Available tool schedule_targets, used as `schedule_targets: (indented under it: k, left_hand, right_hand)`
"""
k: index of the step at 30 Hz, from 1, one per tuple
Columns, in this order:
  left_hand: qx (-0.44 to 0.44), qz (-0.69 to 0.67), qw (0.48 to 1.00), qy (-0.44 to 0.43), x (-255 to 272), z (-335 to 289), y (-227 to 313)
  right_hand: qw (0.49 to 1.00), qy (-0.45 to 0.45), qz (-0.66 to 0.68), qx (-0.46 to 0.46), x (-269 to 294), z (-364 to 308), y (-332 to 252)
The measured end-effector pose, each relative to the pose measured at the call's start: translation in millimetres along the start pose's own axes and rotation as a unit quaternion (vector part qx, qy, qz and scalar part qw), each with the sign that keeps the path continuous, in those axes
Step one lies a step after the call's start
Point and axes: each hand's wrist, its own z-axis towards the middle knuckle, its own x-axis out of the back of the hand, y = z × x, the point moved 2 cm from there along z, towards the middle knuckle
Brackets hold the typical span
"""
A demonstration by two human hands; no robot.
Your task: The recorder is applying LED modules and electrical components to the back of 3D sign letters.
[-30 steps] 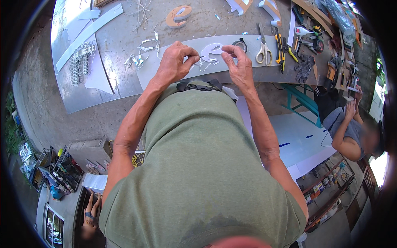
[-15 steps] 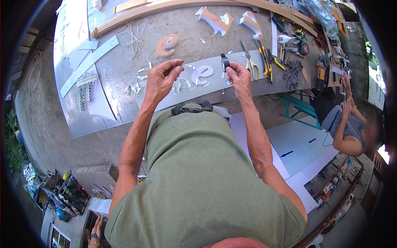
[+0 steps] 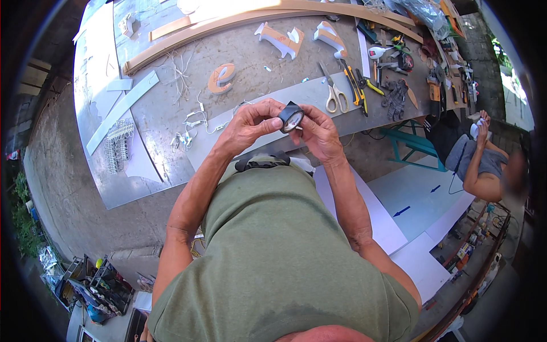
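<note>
A roll of black tape (image 3: 292,118) is held between my two hands, just above the table's near edge. My left hand (image 3: 248,128) pinches the tape at the roll's left side with thumb and fingers. Closed around the right side of the roll is my right hand (image 3: 322,138). Beneath them lies a long grey sheet (image 3: 213,139). A string of small white modules on wires (image 3: 196,121) trails left of my left hand. Scissors with cream handles (image 3: 336,101) rest just beyond my right hand. My hands hide the white curved letter piece seen earlier.
Curved letter pieces with brown faces (image 3: 221,80) stand farther back, before long brown strips (image 3: 211,28). A yellow-black cutter (image 3: 353,85), a grey glove (image 3: 394,100) and other tools lie at right. Another person (image 3: 484,157) is at the far right, beside a teal stand (image 3: 413,142).
My hands have come together from apart. The tape roll, previously in my right hand alone, is now between both hands. My left hand moved right, over the white letter piece.
</note>
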Motion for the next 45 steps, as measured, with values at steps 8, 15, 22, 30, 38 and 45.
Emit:
schedule_targets:
  k: [8,15,22,30,38,45]
  left_hand:
    - [-0.115,0.391,0.913,0.035,-5,-4,15]
    - [-0.127,0.454,0.879,0.068,-10,-12,8]
    - [0.011,0.186,0.982,0.023,-12,-9,-12]
    - [0.033,0.187,0.982,0.009,-11,-13,-26]
    - [0.071,0.219,0.973,0.020,-39,0,-22]
    - [0.117,0.170,0.978,-0.025,-58,15,-47]
  right_hand:
    - [0.884,0.109,-0.432,0.145,-37,-7,-29]
    - [0.827,0.107,-0.505,0.222,-41,-7,-11]
    - [0.753,0.144,-0.590,0.254,-39,-17,-14]
    - [0.681,0.184,-0.642,0.301,-45,-32,-3]
    - [0.615,0.157,-0.689,0.351,-45,-58,-14]
    - [0.605,0.140,-0.697,0.358,-30,-77,-25]
